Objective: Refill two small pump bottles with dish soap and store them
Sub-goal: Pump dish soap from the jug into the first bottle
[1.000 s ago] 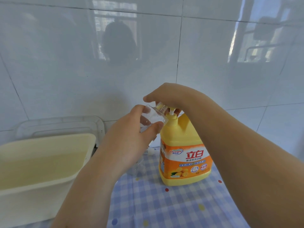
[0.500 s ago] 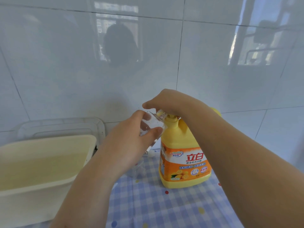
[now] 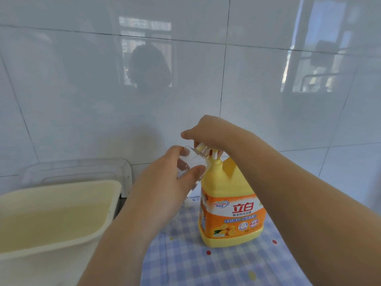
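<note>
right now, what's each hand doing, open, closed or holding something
Left hand: holding the small clear bottle, tilted, its mouth at the pump nozzle.
Right hand: fingers curled over the pump of the dish soap jug.

The single head-worn camera is looking forward and slightly down, close over the table (image 3: 206, 269), facing the tiled wall (image 3: 82, 89).

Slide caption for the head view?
Left hand holds a small clear bottle at the pump of the yellow dish soap jug, right hand gripping it.
</note>
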`<state>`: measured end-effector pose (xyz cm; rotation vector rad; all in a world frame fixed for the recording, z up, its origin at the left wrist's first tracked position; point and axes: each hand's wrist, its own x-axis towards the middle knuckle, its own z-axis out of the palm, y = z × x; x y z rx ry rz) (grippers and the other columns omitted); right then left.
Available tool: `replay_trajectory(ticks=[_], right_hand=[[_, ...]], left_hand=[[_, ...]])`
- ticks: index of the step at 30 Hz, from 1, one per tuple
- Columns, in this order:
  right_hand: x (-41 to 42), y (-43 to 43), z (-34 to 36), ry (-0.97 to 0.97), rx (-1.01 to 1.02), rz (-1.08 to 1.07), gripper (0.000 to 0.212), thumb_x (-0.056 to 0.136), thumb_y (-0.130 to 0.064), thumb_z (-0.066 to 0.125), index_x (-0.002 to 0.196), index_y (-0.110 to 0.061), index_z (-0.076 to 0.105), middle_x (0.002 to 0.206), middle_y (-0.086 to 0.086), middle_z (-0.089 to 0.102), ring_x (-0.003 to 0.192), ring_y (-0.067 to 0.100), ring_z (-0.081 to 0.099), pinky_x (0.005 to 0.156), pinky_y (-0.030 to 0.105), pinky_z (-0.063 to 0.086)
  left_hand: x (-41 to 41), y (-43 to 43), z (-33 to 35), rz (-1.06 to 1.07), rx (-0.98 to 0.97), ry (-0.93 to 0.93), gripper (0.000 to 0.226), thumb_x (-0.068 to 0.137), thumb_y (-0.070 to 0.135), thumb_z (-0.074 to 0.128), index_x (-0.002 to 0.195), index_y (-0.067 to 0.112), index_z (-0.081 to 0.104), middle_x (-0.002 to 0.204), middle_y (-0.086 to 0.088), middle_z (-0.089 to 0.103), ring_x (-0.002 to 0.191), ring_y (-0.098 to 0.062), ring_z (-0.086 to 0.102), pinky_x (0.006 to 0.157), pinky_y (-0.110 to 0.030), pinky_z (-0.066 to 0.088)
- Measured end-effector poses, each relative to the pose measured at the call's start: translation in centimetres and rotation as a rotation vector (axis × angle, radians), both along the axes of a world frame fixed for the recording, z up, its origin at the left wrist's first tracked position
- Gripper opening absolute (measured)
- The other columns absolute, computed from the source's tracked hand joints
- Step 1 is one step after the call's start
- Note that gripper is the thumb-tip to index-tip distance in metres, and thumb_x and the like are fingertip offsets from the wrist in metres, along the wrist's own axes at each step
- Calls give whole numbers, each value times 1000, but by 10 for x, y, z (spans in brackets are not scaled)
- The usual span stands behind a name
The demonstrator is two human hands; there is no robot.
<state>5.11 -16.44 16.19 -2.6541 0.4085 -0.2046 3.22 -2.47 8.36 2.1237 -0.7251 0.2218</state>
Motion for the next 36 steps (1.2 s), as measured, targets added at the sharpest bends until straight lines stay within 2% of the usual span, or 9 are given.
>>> replay_trajectory(ticks=[2,4,7,10,18,23,27,33,36], right_hand=[[0,1,1,7,-3,-8,34,94,-37,53,81,-7,60,60,6,60,38,17,54,45,22,45],[-1,1,1,37,-7,-2,34,95,-39,52,86,-7,60,66,8,62,47,21,57,50,25,47],[-1,0,1,91,27,21,34,96,-43,50,98,-9,55,86,11,64,67,27,61,67,34,53],[0,-2,0,127,53,35,35,95,-45,50,102,-12,53,102,13,64,81,30,63,72,37,54],[1,-3,-3,116,66,37,37,95,-48,50,101,-12,51,81,9,57,69,26,57,64,33,49],[-1,-2,-6,74,41,68,38,97,-44,49,111,-10,57,89,8,57,71,23,54,59,29,44],[-2,-1,-10,47,-12,94,40,101,-36,43,124,-7,57,117,9,56,90,20,46,76,29,35],[-1,0,-10,44,10,69,39,99,-37,47,121,-7,59,101,5,51,90,21,48,76,30,37],[0,0,-10,44,15,52,35,98,-32,48,117,-6,62,100,9,58,76,18,49,64,28,39]], left_hand=[[-1,-1,0,5,-3,1,40,86,56,52,120,35,48,94,18,63,85,-4,67,79,-34,52],[-1,-1,0,2,-2,11,40,86,57,52,120,35,47,95,19,63,86,-4,67,81,-35,52],[-2,0,0,-8,3,25,39,87,57,51,119,35,47,98,19,63,85,-4,67,81,-36,53],[-2,0,-1,-11,8,23,39,86,58,51,118,36,47,99,18,63,87,-5,67,81,-37,54],[-1,-2,-1,-4,35,16,41,86,59,50,119,35,46,103,16,64,90,-8,67,81,-38,55],[0,-2,-3,-9,54,27,38,86,58,51,117,35,46,105,15,65,91,-6,67,82,-38,54],[2,-2,-6,-17,68,55,36,87,57,52,115,36,45,105,15,63,90,-7,67,82,-39,54],[1,-2,-6,-12,80,60,37,86,60,50,115,37,43,106,16,62,91,-7,67,82,-39,54],[0,-1,-5,-9,89,57,38,87,60,50,116,37,43,106,16,62,92,-7,67,82,-39,54]])
